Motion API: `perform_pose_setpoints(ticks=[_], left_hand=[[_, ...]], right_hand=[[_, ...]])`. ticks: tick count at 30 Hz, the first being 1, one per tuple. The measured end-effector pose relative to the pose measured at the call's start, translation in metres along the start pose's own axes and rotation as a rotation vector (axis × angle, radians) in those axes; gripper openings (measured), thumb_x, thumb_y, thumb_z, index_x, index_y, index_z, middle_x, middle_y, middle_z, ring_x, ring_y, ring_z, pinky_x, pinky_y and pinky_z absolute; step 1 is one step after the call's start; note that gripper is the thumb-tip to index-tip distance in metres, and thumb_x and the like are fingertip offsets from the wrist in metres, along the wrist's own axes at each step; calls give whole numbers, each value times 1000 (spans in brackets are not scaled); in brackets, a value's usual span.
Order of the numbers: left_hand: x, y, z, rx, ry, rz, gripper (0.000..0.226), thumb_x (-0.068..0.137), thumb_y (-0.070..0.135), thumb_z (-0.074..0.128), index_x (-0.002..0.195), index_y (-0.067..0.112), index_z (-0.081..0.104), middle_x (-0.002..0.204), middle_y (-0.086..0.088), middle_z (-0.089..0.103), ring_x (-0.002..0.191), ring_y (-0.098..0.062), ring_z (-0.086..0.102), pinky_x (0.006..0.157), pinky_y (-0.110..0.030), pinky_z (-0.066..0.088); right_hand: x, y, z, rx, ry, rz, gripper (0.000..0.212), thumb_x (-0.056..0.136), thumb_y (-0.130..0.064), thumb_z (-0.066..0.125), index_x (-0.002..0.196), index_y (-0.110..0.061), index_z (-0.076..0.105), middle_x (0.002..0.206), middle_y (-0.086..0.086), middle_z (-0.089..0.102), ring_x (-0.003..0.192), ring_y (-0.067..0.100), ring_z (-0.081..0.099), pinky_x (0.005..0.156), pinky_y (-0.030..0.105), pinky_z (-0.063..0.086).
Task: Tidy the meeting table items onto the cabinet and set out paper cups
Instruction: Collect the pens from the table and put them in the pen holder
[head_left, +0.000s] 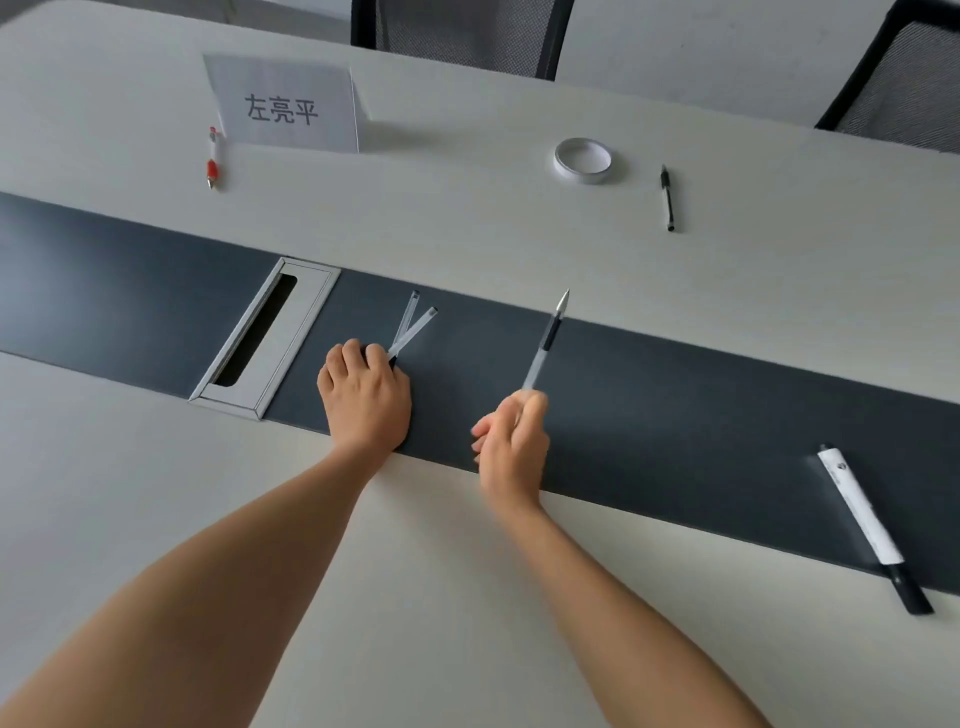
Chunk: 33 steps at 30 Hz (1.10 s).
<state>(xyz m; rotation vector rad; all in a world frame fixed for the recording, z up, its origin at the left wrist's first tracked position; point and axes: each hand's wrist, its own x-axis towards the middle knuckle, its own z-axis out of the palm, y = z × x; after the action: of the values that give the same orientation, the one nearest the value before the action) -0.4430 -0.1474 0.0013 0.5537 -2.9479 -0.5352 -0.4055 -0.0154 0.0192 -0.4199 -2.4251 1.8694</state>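
My left hand (365, 396) rests on the dark centre strip of the meeting table (467, 223), closed around two clear pens (412, 325) whose ends fan out beyond my fingers. My right hand (511, 441) holds a clear gel pen (548, 338) by its rear end, tip pointing away and up. Farther off on the table lie a red-and-white pen (214, 157), a folded paper name card (288, 106), a roll of white tape (582, 160) and a black pen (667, 198). A white-and-black marker (868, 525) lies at the right on the dark strip.
A silver cable hatch (265, 338) is set into the dark strip just left of my left hand. Two black mesh chairs (462, 31) (898, 83) stand behind the table's far edge.
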Motion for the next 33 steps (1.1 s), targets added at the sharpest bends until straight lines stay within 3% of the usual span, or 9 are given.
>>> perform_pose_setpoints(ticks=[4, 8, 13, 15, 17, 21, 27, 33], left_hand=[[1, -1, 4, 27, 34, 1, 22, 91, 19, 41, 98, 1, 50, 121, -20, 46, 119, -38, 33, 102, -45, 23], [3, 0, 5, 33, 24, -27, 23, 91, 23, 39, 99, 4, 50, 122, -16, 44, 121, -35, 31, 102, -44, 22], [3, -4, 8, 51, 44, -35, 33, 83, 32, 30, 91, 8, 51, 120, -13, 47, 119, -33, 33, 99, -45, 27], [4, -5, 12, 66, 86, -23, 35, 81, 34, 26, 86, 9, 51, 115, -13, 51, 114, -33, 36, 94, -47, 33], [5, -6, 15, 75, 130, -12, 35, 79, 35, 26, 82, 10, 51, 110, -13, 54, 110, -31, 37, 89, -48, 37], [6, -8, 17, 87, 170, 4, 28, 78, 32, 31, 79, 12, 51, 105, -12, 57, 106, -25, 33, 84, -47, 42], [6, -10, 19, 125, 185, 14, 27, 78, 31, 33, 78, 12, 52, 104, -13, 59, 106, -24, 33, 84, -47, 43], [6, -7, 16, 74, 139, -1, 38, 79, 35, 26, 85, 9, 52, 112, -15, 54, 112, -28, 31, 90, -49, 37]], right_hand=[[107, 6, -58, -302, 203, -138, 25, 92, -23, 35, 97, -4, 51, 94, 21, 65, 85, 37, 60, 73, 42, 45], [206, 5, -110, -573, 395, -107, 29, 94, -13, 37, 107, 6, 53, 113, 31, 55, 108, 41, 47, 79, 43, 38], [271, 0, -115, -656, 406, -93, 34, 93, -19, 39, 79, 8, 53, 111, 32, 53, 107, 43, 43, 72, 45, 39], [288, -8, -106, -634, 408, -100, 34, 93, -20, 38, 67, 1, 46, 110, 30, 55, 107, 42, 43, 69, 43, 35], [302, -17, -95, -637, 393, -94, 30, 93, -20, 37, 76, 2, 50, 114, 31, 52, 111, 42, 42, 74, 44, 37], [332, -32, -82, -693, 316, -68, 35, 93, -15, 36, 117, 3, 53, 129, 30, 41, 120, 44, 37, 95, 46, 38], [324, -14, -86, -727, 442, -48, 33, 90, 3, 34, 117, 17, 46, 127, 35, 41, 119, 47, 39, 99, 48, 33], [289, 5, -90, -676, 453, -47, 31, 88, 4, 36, 113, 14, 50, 124, 31, 44, 114, 43, 41, 92, 43, 34]])
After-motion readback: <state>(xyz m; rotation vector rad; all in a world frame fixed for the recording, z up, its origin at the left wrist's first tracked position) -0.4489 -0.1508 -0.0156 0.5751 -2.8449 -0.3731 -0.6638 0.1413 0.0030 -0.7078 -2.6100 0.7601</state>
